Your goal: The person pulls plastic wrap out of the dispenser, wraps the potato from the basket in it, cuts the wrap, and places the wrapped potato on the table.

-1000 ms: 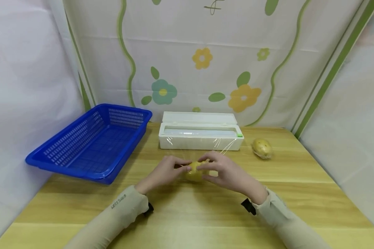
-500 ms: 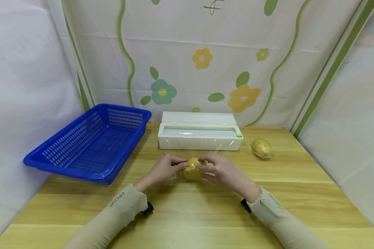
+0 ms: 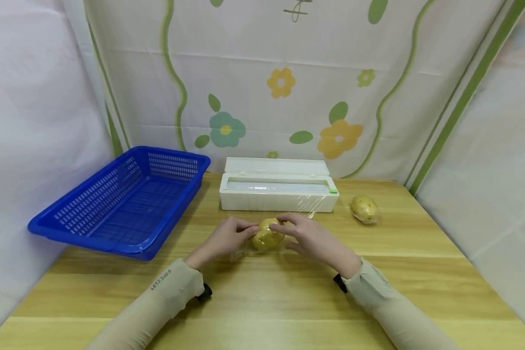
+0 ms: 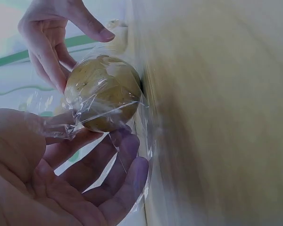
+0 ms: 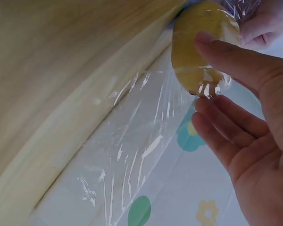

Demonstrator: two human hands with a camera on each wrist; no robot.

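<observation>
A yellow potato (image 3: 268,235) sits between the two hands near the middle of the wooden table, partly covered in clear cling film (image 4: 104,101). From its left side, my left hand (image 3: 227,238) pinches the film between thumb and forefinger, the other fingers bent below it under loose film (image 4: 144,127). My right hand (image 3: 310,238) holds the potato's other side, its thumb (image 5: 208,38) lying on the film-covered skin and its fingers around the end. A sheet of film stretches from the potato toward the white cling film box (image 3: 277,200), whose lid stands up.
A second potato (image 3: 364,209), wrapped in film, lies on the right of the table (image 3: 411,272). On the left stands a blue plastic basket (image 3: 113,243) with slotted sides. A floral curtain (image 3: 245,63) hangs behind the box.
The potato has turned and shifted slightly left and away, with both hands moving along with it. More of its yellow skin shows between the hands now.
</observation>
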